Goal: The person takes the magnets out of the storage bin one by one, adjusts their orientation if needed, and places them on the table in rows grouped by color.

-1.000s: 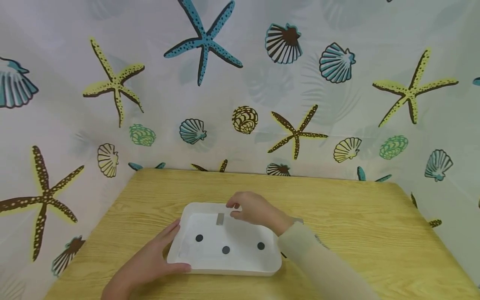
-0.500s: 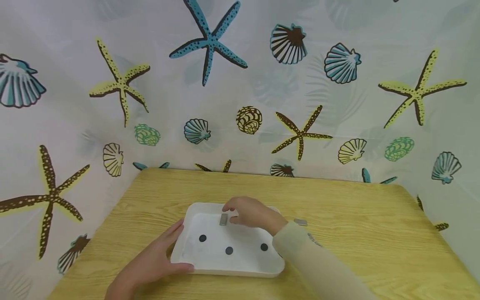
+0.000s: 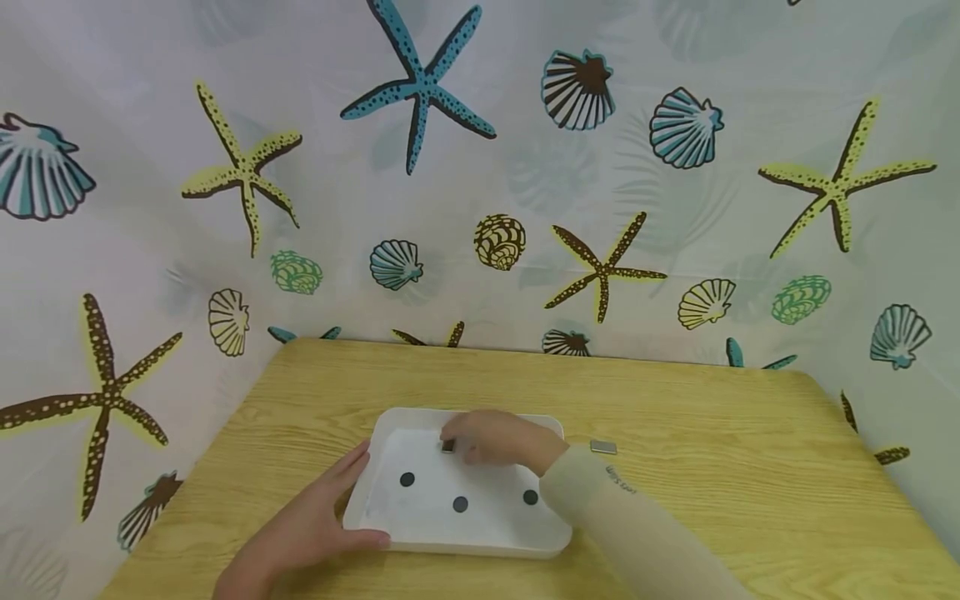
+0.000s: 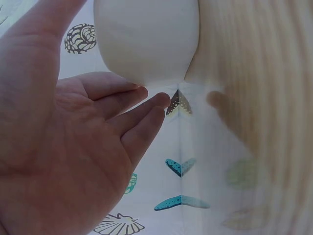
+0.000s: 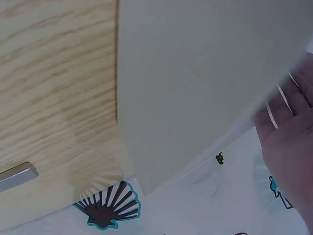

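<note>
A shallow white tray lies on the wooden table. Inside it are dark round discs, one at the left, one in the middle and one at the right. My left hand spans the tray's front left corner, thumb over the front rim. In the left wrist view its extended fingertips meet the tray's outer wall. My right hand is over the tray's back part, fingertips down at a small grey rectangular block and partly covering it; I cannot tell whether they pinch it.
A second silver-grey rectangular block lies on the table right of the tray, close to the right forearm; the right wrist view shows it too. A cloth printed with shells and starfish stands behind the table and along both sides.
My right hand has come lower and slightly nearer in the tray, its fingers now overlapping the grey block, which looks darker. The left hand keeps its place at the tray's corner.
</note>
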`<state>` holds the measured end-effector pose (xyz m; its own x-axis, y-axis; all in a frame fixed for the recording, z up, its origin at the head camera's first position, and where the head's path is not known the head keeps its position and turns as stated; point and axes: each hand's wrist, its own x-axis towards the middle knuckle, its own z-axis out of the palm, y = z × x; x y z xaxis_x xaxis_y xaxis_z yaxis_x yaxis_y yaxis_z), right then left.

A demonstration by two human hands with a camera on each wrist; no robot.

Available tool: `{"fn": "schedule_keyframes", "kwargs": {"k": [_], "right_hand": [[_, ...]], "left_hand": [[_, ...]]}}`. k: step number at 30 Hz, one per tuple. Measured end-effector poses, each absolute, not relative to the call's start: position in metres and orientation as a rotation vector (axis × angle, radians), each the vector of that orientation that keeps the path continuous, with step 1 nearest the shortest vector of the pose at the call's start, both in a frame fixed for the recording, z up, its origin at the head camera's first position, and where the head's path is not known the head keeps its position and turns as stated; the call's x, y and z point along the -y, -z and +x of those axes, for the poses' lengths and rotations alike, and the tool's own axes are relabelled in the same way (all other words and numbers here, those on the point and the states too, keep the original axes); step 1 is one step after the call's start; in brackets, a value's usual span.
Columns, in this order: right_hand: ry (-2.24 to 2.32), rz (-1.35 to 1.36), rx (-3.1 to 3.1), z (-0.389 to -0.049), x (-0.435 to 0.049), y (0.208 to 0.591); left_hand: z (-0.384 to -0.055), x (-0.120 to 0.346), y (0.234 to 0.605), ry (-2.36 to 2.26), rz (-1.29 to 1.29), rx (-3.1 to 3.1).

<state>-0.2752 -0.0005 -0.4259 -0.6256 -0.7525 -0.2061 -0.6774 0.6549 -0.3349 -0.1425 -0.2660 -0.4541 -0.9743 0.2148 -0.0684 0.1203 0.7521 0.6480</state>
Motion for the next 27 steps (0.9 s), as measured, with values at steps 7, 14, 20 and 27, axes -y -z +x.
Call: {"fn": "schedule_keyframes", "kwargs": {"k": [7,14,20,27], "right_hand": [[0.296,-1.152,-2.562,-0.274,0.001,0.431],[0.224,-1.18,-2.588,-0.277,-0.001,0.435],[0.23,-1.188,-2.599,-0.276,-0.004,0.433],[0.293,-1.174,-2.6,-0.277,-0.009,0.434]], "left_hand": [[-0.142,0.264,0.455,-1.036,0.271,-2.806],[-0.142,0.263,0.455,-1.032,0.267,-2.805],[-0.141,0.262,0.452,-1.047,0.26,-2.795],[-0.141,0.263,0.451,-1.038,0.269,-2.81]]}}
